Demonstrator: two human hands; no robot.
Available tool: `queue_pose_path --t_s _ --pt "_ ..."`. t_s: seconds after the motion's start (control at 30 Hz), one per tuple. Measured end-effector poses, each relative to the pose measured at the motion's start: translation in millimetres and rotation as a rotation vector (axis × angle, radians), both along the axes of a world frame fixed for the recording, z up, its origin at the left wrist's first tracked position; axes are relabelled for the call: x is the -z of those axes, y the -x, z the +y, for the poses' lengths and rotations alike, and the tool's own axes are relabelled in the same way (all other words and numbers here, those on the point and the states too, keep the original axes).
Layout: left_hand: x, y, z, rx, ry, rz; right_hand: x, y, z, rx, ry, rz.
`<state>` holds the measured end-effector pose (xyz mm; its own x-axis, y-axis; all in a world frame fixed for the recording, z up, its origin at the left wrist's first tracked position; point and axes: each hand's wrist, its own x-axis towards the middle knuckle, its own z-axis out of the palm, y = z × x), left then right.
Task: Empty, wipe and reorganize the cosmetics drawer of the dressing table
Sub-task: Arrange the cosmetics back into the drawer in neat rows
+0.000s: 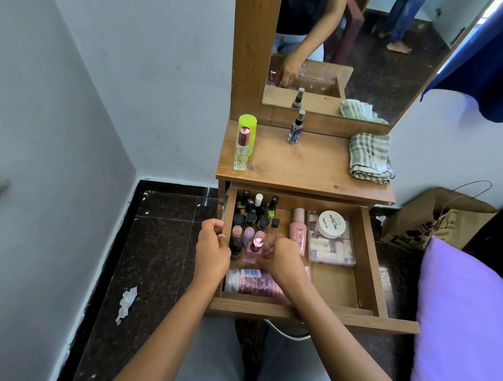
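Note:
The wooden drawer [371, 257] of the dressing table stands pulled out. My left hand [213, 242] grips its left side wall. Inside, my right hand [280, 256] is curled round something small beside a pink perfume bottle [254, 248]; what it holds is blurred. Several nail polish bottles [255, 212] crowd the back left corner. A pink tube [298, 231], a clear box [331, 246] with a white round jar [332, 224] on it, and a pink bottle lying flat [252, 283] are also in the drawer.
On the tabletop [306, 165] stand a clear perfume bottle [242, 150] in front of a green can [247, 124], a small spray bottle [296, 128] and a folded checked cloth [370, 157]. A paper bag [428, 220] and a purple pillow [466, 330] lie at the right.

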<state>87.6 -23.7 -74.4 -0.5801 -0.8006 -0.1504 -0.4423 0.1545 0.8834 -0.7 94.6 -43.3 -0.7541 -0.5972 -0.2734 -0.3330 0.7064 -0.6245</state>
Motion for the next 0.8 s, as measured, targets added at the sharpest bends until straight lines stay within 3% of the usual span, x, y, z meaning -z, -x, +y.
queue_pose_path --t_s 0.27,0.4,0.47,0.57,0.67,0.8 --pt "1 0 0 0.001 0.002 -0.008 2 -1 -4 0.028 0.008 -0.047" --pt "0 1 0 0.002 0.008 -0.002 -7 4 3 0.006 -0.101 -0.038" --pt "1 1 -1 0.005 0.013 0.003 -24 13 7 0.065 -0.104 0.050" --pt "1 1 -1 -0.002 0.004 0.016 -62 37 1 0.103 0.096 0.297" --pt "0 0 0 0.001 -0.007 0.011 -95 59 -27 0.086 0.378 0.221" --pt "-1 0 0 0.000 -0.008 0.005 -91 75 -79 0.047 0.426 0.127"
